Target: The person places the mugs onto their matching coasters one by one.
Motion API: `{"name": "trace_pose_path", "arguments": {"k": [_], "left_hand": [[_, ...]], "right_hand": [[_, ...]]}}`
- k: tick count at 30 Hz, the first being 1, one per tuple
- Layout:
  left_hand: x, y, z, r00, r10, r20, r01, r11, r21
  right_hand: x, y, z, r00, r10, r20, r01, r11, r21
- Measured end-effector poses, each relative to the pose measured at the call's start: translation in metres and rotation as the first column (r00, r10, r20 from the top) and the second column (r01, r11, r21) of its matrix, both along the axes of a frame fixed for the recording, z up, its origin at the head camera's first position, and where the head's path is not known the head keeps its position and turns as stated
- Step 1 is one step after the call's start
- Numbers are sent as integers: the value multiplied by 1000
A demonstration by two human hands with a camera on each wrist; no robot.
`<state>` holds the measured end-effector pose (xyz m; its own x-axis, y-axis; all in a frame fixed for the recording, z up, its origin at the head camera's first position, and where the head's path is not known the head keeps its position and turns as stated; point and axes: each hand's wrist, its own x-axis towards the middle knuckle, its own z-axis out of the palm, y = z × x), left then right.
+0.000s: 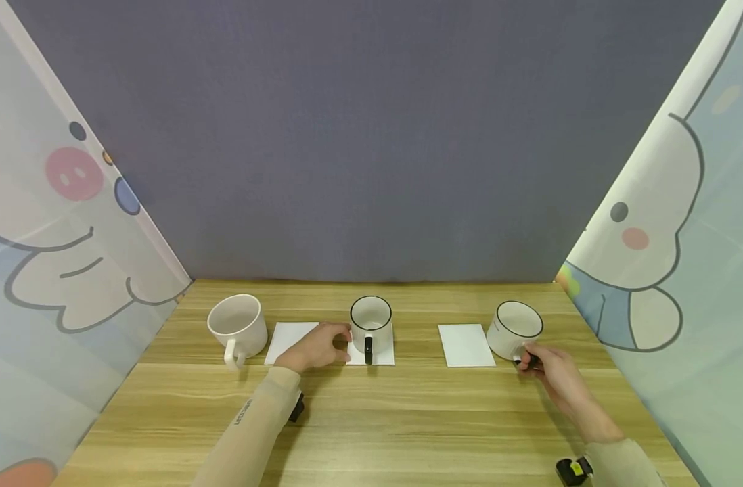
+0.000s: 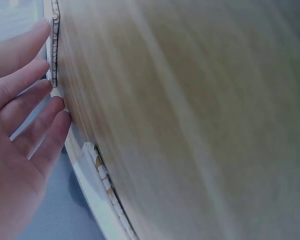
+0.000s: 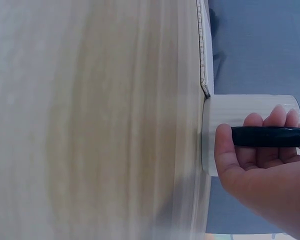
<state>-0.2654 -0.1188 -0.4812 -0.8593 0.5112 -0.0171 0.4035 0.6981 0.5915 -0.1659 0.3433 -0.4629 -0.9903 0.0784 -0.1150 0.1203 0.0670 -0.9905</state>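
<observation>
My left hand (image 1: 321,343) reaches over the right side of the left white cardboard square (image 1: 284,338), its fingers extended and slightly bent. Its fingertips are right at the left edge of the middle cardboard square (image 1: 384,357). On that square stands an upright white mug (image 1: 371,323) with a black rim and a black handle turned toward me. My right hand (image 1: 557,375) grips the black handle (image 3: 267,136) of another black-rimmed white mug (image 1: 511,328). This mug stands upright on the wood beside the right cardboard square (image 1: 467,346).
A larger plain white mug (image 1: 237,328) stands at the far left of the wooden table (image 1: 408,426), handle toward me. Behind the table rises a grey panel (image 1: 371,149). Printed cartoon curtains (image 1: 49,284) flank both sides.
</observation>
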Motion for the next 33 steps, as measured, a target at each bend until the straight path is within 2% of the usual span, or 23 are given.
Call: {"name": "trace_pose_path", "arguments": {"k": [7, 19, 23, 26, 33], "left_hand": [[2, 0, 3, 998, 55, -6, -55, 998, 23], [6, -1, 18, 977, 189, -97, -185, 981, 52], [8, -1, 25, 957, 255, -138, -246, 966, 78], [8, -1, 29, 935, 298, -193, -280, 953, 113], [11, 1, 37, 882, 343, -322, -281, 933, 223]], "right_hand": [[0, 0, 1, 1000, 5, -2, -5, 1000, -8], [1, -1, 0, 1000, 6, -24, -6, 1000, 0], [1, -1, 0, 1000, 7, -25, -7, 1000, 2], [1, -1, 0, 1000, 7, -22, -7, 1000, 3], [1, -1, 1, 1000, 11, -29, -11, 1000, 7]]}}
